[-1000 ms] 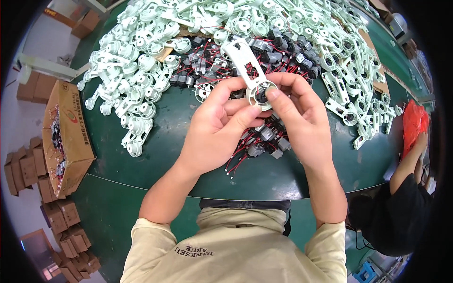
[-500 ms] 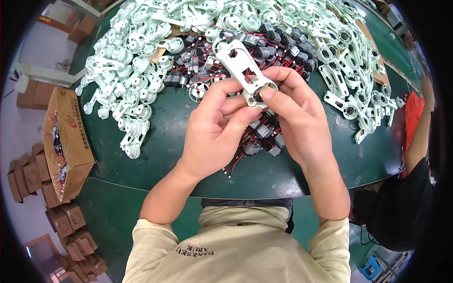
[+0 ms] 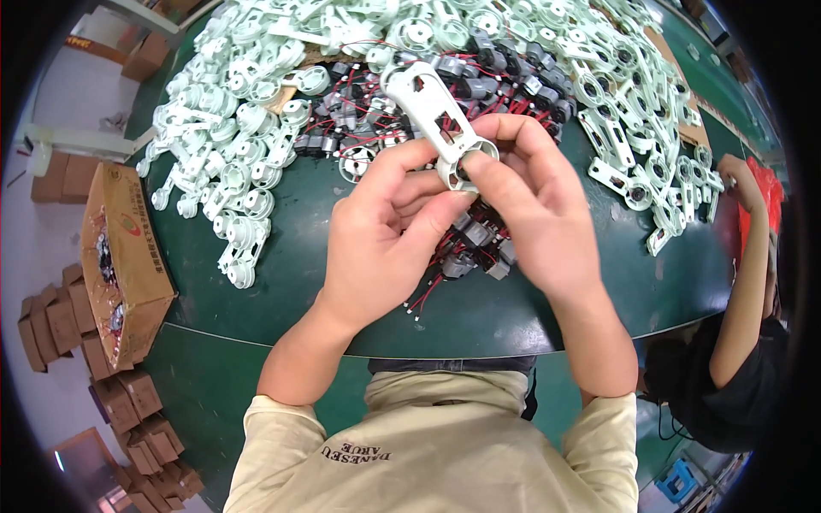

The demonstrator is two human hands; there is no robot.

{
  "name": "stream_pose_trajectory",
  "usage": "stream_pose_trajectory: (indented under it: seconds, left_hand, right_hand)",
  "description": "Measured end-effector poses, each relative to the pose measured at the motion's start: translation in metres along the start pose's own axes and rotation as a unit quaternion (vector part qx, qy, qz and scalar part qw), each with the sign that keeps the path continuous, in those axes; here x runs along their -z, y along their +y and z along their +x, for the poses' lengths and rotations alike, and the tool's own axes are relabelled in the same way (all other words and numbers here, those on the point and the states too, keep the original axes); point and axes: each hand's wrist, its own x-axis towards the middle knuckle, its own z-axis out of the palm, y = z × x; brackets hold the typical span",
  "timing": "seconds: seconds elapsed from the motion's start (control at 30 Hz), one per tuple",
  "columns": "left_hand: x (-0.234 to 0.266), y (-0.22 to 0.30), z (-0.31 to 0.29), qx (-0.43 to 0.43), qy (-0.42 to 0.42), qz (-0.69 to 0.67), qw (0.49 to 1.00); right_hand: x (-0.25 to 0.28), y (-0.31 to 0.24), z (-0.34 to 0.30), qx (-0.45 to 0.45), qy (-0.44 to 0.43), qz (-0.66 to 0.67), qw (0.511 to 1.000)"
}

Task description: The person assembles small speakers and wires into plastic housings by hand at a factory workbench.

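Both my hands hold one pale mint-green plastic housing (image 3: 430,104), a long piece with cut-out slots and a round ring at its near end. My left hand (image 3: 376,227) is closed on its left side, thumb beneath the ring. My right hand (image 3: 539,201) grips the other side, its thumb pressed into the ring opening; what lies under that thumb is mostly hidden. Just behind and below the hands are small grey motors (image 3: 466,248) with red and black wires. A loose round green part (image 3: 357,162) sits to the left of the housing.
Heaped green housings (image 3: 227,145) cover the table's far and left side. More housings with dark inserts (image 3: 611,141) lie at right. A cardboard box (image 3: 137,265) of motors stands left. At the right edge a co-worker's arm (image 3: 748,282) reaches in beside a red bag (image 3: 761,205).
The housing has tilted slightly in my hands, and my right thumb has pushed further into its ring. The co-worker's hand at right has moved toward the housings.
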Motion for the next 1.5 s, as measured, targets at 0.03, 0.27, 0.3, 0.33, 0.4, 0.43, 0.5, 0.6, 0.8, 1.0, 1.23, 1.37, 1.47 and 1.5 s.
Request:
stream_pose_trajectory:
  seconds: [0.03,0.27,0.3,0.33,0.4,0.43,0.5,0.6,0.8,1.0,1.23,1.37,1.47,1.5]
  left_hand:
    - [0.002,0.004,0.002,0.02,-0.003,-0.053,0.998]
    - [0.007,0.001,0.005,-0.025,-0.008,-0.073,0.997]
    - [0.009,0.0,0.005,-0.025,-0.006,-0.074,0.997]
    - [0.01,0.0,0.006,-0.039,-0.01,-0.064,0.997]
    - [0.007,0.001,0.005,-0.038,0.009,-0.059,0.998]
    - [0.01,0.0,0.004,-0.038,0.013,-0.058,0.998]
    - [0.017,-0.004,0.005,-0.063,0.002,0.025,0.998]
    - [0.015,-0.012,0.005,-0.084,0.019,0.033,0.996]
    - [0.065,0.005,0.023,-0.073,0.172,0.18,0.966]
    - [0.124,-0.005,0.027,0.018,0.225,0.624,0.748]
    - [0.135,-0.009,0.031,-0.027,0.255,0.641,0.724]
    - [0.12,0.01,0.03,-0.028,0.279,0.516,0.81]
    - [0.116,0.009,0.027,-0.063,0.256,0.457,0.849]
    - [0.113,0.013,0.026,-0.042,0.259,0.442,0.858]
  right_hand:
    - [0.002,-0.003,-0.001,0.015,-0.013,-0.011,1.0]
    - [0.004,0.002,-0.001,0.031,-0.048,-0.024,0.998]
    - [0.003,0.002,-0.001,0.033,-0.049,-0.025,0.998]
    - [0.002,0.003,-0.001,0.035,-0.051,-0.027,0.998]
    - [0.0,0.005,-0.006,0.028,-0.072,-0.025,0.997]
    - [-0.002,0.005,-0.007,0.035,-0.064,-0.051,0.996]
    - [-0.004,0.006,-0.006,0.034,-0.075,-0.054,0.995]
    - [0.006,0.01,0.003,0.017,-0.094,-0.028,0.995]
    - [0.086,-0.012,0.034,0.179,0.235,-0.298,0.908]
    - [0.07,-0.014,0.028,0.246,0.221,-0.371,0.868]
    - [0.028,-0.008,0.013,0.277,0.01,-0.454,0.847]
    - [0.027,-0.005,0.006,0.301,-0.114,-0.519,0.792]
    - [0.014,-0.008,-0.002,0.28,-0.198,-0.539,0.769]
    - [0.009,-0.006,-0.006,0.271,-0.219,-0.531,0.772]
